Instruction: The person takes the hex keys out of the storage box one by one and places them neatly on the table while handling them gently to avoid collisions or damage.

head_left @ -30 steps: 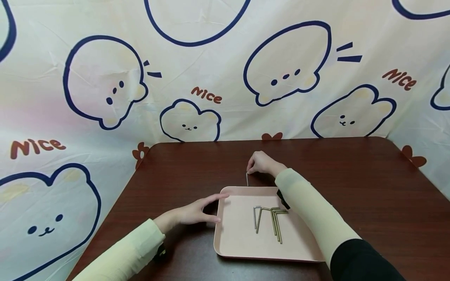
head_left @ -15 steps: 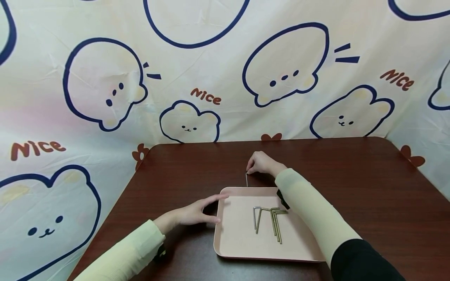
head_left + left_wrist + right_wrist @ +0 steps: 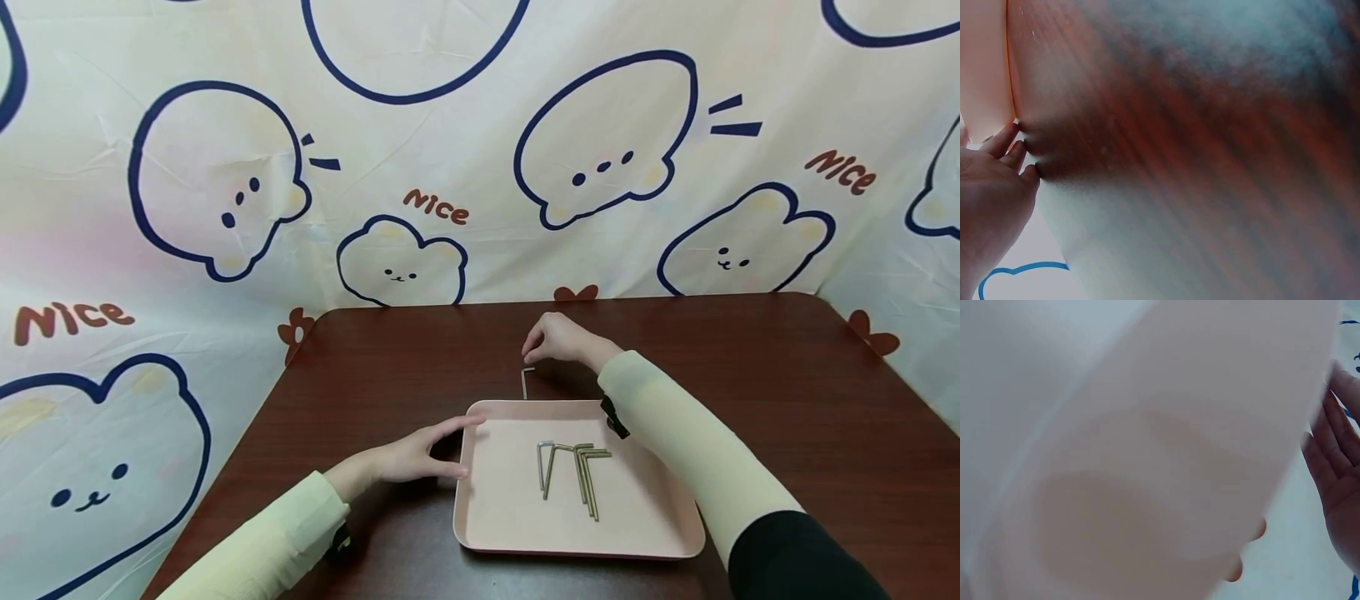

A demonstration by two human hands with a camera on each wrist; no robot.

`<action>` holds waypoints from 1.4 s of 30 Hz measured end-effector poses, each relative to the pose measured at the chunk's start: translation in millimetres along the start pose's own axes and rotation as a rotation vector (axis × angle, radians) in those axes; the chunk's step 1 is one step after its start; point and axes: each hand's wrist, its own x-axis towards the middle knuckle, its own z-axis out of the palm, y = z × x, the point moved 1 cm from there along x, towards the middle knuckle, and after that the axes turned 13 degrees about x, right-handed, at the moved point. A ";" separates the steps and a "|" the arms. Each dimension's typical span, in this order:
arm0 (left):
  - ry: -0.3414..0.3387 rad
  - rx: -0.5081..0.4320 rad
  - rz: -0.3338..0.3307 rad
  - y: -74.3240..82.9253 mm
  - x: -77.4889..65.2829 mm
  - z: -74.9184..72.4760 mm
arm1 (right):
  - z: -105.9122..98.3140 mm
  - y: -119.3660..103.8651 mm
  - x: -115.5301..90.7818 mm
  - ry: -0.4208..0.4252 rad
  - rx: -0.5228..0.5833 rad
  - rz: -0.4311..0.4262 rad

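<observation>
In the head view, a thin silver L-shaped hex key (image 3: 524, 385) lies on the table just beyond the tray's far rim. My right hand (image 3: 564, 340) hovers right over its short arm, fingertips bent down and apart from it. A pale pink tray (image 3: 502, 508) sits in front. My left hand (image 3: 412, 454) touches the tray's left side, index finger over the rim and thumb against the outer wall. Inside the tray lie several gold hex keys (image 3: 587, 485) and a silver hex key (image 3: 540, 468). The left wrist view also shows the left hand (image 3: 997, 181) at the tray's edge.
The dark brown wooden table (image 3: 795, 400) extends around the tray. A pale cloth backdrop (image 3: 495, 150) with blue cartoon bears hangs behind and at both sides. The blurred tray (image 3: 1166, 487) fills most of the right wrist view.
My right hand has let go of the silver hex key beyond the tray and lifted slightly, its forearm shifting right. The left hand stays at the tray's rim.
</observation>
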 end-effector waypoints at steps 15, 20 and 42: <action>0.000 0.012 -0.003 0.8 -0.7 -0.8 | -25.1 -17.5 -20.7 -0.005 0.003 -0.003; -0.002 0.019 -0.001 1.9 -0.4 -1.2 | -33.3 -19.8 -28.2 0.007 -0.004 -0.018; -0.008 0.004 0.013 4.2 -1.3 -1.2 | -22.9 -37.9 -50.5 -0.105 -0.009 -0.074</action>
